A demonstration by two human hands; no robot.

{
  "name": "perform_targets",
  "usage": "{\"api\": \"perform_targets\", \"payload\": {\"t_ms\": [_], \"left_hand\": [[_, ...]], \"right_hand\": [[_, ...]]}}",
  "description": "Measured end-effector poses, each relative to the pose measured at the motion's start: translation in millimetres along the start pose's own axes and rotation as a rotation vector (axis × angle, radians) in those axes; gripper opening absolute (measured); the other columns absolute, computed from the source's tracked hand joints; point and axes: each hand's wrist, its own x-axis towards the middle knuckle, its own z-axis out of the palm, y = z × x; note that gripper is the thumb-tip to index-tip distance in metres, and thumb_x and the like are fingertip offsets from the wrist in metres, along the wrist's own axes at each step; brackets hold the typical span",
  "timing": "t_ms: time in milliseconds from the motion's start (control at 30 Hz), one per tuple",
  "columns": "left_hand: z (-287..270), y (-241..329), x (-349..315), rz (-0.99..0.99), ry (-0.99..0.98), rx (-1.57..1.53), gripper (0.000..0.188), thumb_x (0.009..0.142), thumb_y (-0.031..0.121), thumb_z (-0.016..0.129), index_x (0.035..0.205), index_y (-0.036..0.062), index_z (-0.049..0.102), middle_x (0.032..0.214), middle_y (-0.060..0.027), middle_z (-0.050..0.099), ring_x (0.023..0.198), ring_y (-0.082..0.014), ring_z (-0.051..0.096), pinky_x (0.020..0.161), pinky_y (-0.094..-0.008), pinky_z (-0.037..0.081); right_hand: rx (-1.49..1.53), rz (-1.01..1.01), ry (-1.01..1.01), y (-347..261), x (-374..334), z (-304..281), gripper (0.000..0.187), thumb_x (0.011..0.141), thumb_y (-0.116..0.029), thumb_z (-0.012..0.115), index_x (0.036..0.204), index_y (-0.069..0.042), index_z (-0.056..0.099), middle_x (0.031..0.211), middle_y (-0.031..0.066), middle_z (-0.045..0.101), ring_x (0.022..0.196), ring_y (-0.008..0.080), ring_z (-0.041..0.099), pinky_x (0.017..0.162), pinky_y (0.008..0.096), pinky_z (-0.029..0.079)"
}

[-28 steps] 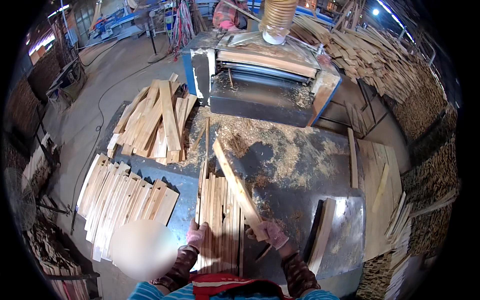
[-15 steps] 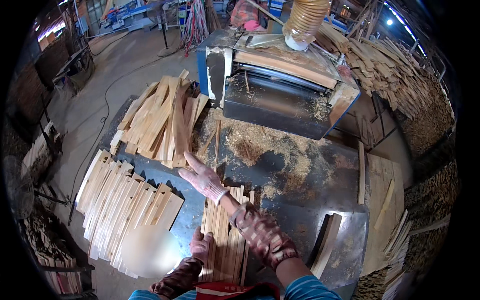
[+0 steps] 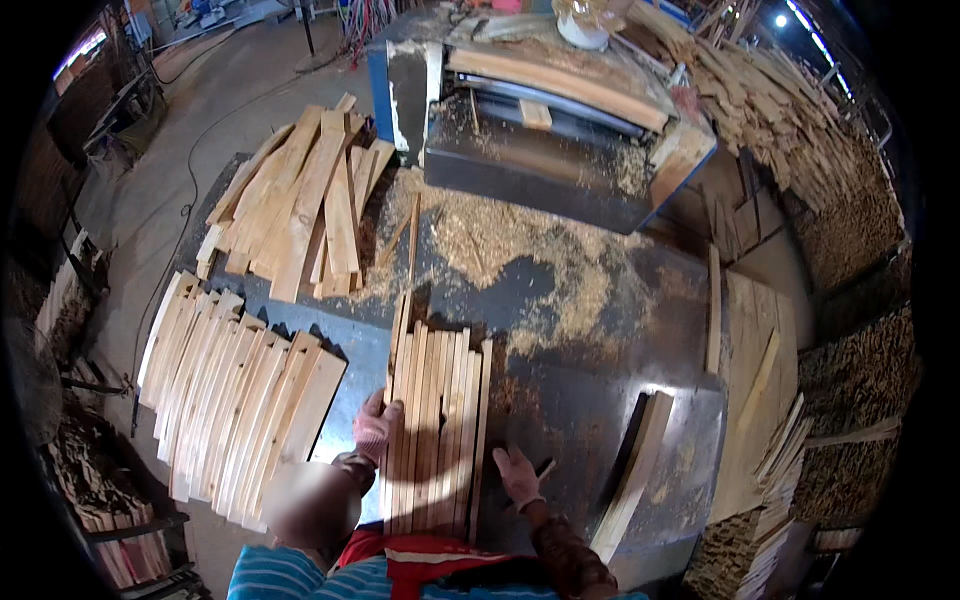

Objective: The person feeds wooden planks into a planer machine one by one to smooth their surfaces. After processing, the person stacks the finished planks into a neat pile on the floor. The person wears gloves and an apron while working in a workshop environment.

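A row of narrow wooden slats (image 3: 430, 430) stands packed side by side on the metal table before me, running away from me. My gloved left hand (image 3: 374, 425) is at the row's left side, its fingers closed around the outermost slat, which juts out farther at the far end. To the right of the row, apart from it, my gloved right hand (image 3: 518, 478) hovers low over the table with fingers stretched and nothing visibly held. A thin stick (image 3: 546, 468) shows beside that hand. One short wooden end (image 3: 536, 115) pokes out of the planer's slot.
The planer (image 3: 540, 170) stands across the far side, with shavings (image 3: 500, 240) spread before it. A loose board pile (image 3: 300, 200) lies at far left, a stacked slat row (image 3: 240, 400) at left. One slat (image 3: 635, 475) lies at right; wood heaps (image 3: 800, 140) rise beyond.
My right hand has come back from over the slats' far end to their right side. A wooden end now shows in the planer's slot. The view has shifted, so the scene sits higher.
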Motion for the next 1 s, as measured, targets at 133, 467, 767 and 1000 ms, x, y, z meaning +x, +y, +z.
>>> {"api": "perform_targets", "payload": {"t_ms": [133, 467, 767, 1000], "left_hand": [[0.6, 5.0, -13.1, 0.207, 0.076, 0.482, 0.064, 0.09, 0.058, 0.058, 0.13, 0.0079, 0.057, 0.138, -0.0228, 0.05, 0.129, -0.0426, 0.041, 0.107, -0.0515, 0.034], [-3.5, -14.1, -14.9, -0.401, -0.444, -0.866, 0.052, 0.098, 0.028, 0.054, 0.142, 0.001, 0.048, 0.144, -0.0103, 0.052, 0.137, -0.0194, 0.042, 0.117, -0.0343, 0.025], [-14.7, 19.2, -32.2, -0.322, -0.409, -0.651, 0.073, 0.074, 0.007, 0.077, 0.139, 0.0001, 0.043, 0.12, -0.0169, 0.066, 0.11, -0.027, 0.063, 0.102, -0.0396, 0.046], [-39.8, 184.7, -104.0, 0.059, -0.419, -0.702, 0.072, 0.073, 0.007, 0.076, 0.139, 0.0068, 0.047, 0.116, -0.0069, 0.065, 0.1, -0.0208, 0.064, 0.09, -0.0357, 0.052]], "right_hand": [[-0.176, 0.092, -0.255, -50.7, 10.8, 27.8, 0.093, 0.09, -0.067, 0.051, 0.148, 0.005, 0.034, 0.137, 0.0276, 0.053, 0.124, 0.038, 0.054, 0.101, 0.0414, 0.044], [0.094, -0.017, -0.01, -62.3, -8.6, 62.0, 0.081, 0.084, -0.049, 0.07, 0.144, -0.002, 0.044, 0.126, 0.0233, 0.063, 0.113, 0.0406, 0.061, 0.097, 0.0446, 0.047], [-0.048, 0.143, 0.162, -67.0, -44.4, 55.2, 0.094, 0.078, -0.05, 0.07, 0.152, -0.006, 0.032, 0.132, 0.0229, 0.054, 0.125, 0.0406, 0.048, 0.104, 0.0431, 0.041], [0.318, -0.283, 0.405, -124.3, -96.4, -16.2, 0.092, 0.076, -0.043, 0.072, 0.15, -0.006, 0.033, 0.141, 0.0242, 0.041, 0.129, 0.0381, 0.045, 0.108, 0.046, 0.04]]}}
